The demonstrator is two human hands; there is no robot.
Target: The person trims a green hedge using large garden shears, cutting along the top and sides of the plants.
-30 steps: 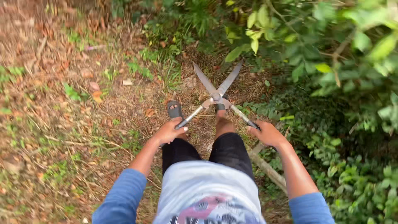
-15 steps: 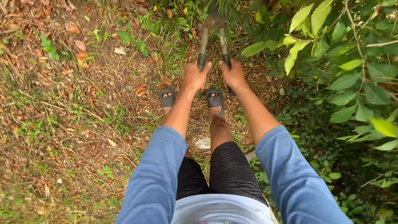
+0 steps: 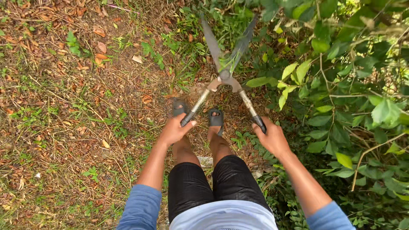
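Note:
I hold a pair of long-handled hedge shears (image 3: 224, 76) out in front of me, blades spread apart and pointing away. My left hand (image 3: 175, 129) grips the left handle at its dark end. My right hand (image 3: 272, 138) grips the right handle the same way. The blades reach toward low greenery and the leafy bush (image 3: 353, 85) on the right. Below the shears I see my legs in black shorts and my feet in grey sandals (image 3: 215, 118).
The ground (image 3: 72, 110) on the left is bare soil with dry leaves, twigs and sparse weeds. Dense green branches fill the right side, close to my right arm. A pale stick (image 3: 260, 172) lies near my right leg.
Half a second ago the handles were together and the blades closed, raised higher. Now my hands have moved apart and the blades are spread, lower in view.

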